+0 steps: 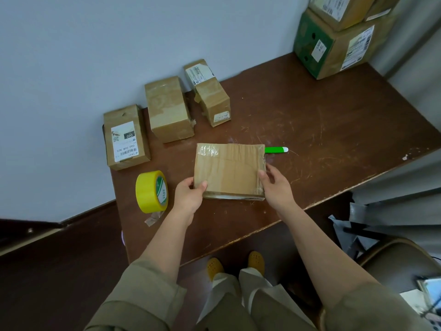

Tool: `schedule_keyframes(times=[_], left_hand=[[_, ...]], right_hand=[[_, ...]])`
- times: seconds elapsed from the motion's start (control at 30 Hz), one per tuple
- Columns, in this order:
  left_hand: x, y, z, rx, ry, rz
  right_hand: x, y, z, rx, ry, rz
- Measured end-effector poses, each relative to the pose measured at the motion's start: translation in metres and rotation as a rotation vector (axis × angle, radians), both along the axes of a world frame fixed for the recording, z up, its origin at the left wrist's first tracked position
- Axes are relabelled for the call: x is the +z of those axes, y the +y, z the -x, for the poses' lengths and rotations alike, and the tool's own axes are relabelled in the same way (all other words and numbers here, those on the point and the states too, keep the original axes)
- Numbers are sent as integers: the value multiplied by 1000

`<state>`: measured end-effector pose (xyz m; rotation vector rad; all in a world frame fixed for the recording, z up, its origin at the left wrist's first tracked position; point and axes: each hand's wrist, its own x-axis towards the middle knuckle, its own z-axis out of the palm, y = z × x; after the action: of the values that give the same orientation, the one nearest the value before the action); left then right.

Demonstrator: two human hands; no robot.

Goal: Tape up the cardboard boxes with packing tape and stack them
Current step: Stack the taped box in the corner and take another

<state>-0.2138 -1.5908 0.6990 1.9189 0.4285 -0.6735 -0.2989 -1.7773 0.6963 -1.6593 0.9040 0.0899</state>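
**Two hands grip a flat box at the near middle of the table**

Both hands hold one flat cardboard box on the brown table, its long axis running left to right and its broad face turned up, with clear tape shining along the far edge and near-left corner. The left hand clasps the near-left corner, thumb curled over the top face, fingers hidden under it. The right hand grips the right end, thumb on top and fingers against the side.

Just left of the left hand, a yellow roll of packing tape stands on edge, a loose tail trailing toward the near table edge. Behind the held box's right end, a green-and-white cutter lies pointing right.

Farther back, three small closed boxes sit in a row near the wall: a labelled one at left, a plain taped one in the middle, and another labelled one at right. At the far right corner, larger boxes are stacked.
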Motion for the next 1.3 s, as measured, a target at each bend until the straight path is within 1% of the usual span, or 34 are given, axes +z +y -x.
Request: schedule_keyframes(times=[0.2,0.37,0.43,0.5,0.57,0.63,0.67,0.73,0.83,0.97,1.07,1.2,1.3], left_hand=[[7,1,-3,-6,36,24],[19,2,-2,-11,2,144],[29,-2,-6,16,37,198],[35,-5,-11,50,76,227],[41,-8,-12,67,81,278],[47,-11,-9,72,81,316],[49,-13,-8,72,88,319],[50,-15,-7,74,99,319],[42,-17,-8,94,139,317],[25,-11,-9,91,187,262],[22,-5,-10,109,159,233],[24,-7,-11,136,67,180],[22,-3,-12,199,26,168]], right_hand=[[10,-2,-4,-51,3,-79],[23,-10,-2,-62,-68,-113],[27,-14,-3,-58,-120,-133],[29,-15,-6,-48,-127,-146],[29,-17,-8,-80,-135,-201],[29,-17,-8,-154,-183,-310],[30,-17,-8,-188,-198,-348],[29,-17,-9,-208,-179,-354],[23,-18,-13,-211,-76,-269],[12,-18,-6,-186,-34,-230],[8,-18,0,-169,-32,-239],[9,-18,4,-172,-73,-228],[18,-17,3,-204,-124,-294]])
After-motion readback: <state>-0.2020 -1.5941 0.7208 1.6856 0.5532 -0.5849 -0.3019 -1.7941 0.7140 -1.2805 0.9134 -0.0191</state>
